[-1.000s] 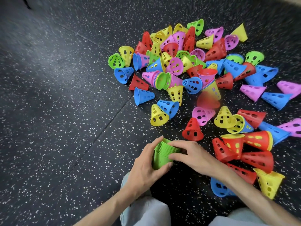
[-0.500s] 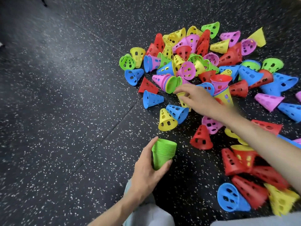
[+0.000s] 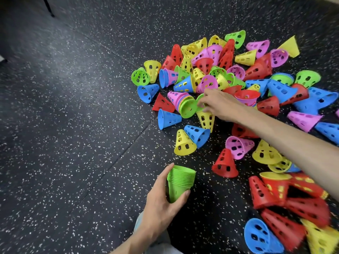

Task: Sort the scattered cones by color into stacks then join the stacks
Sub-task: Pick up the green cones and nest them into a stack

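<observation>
floor: black rubber with white specks, seams running across it
on it: messy pile of holey cones, red, yellow, blue, pink, green, mostly tipped over

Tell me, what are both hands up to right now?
Left hand holds green stack. Right hand pinches green cone in pile. Mixed nested cones crowd alongside.

Bright, even light; perhaps edge blur.

Bare forearms, no sleeves; light grey-blue trousers at bottom edge.
</observation>
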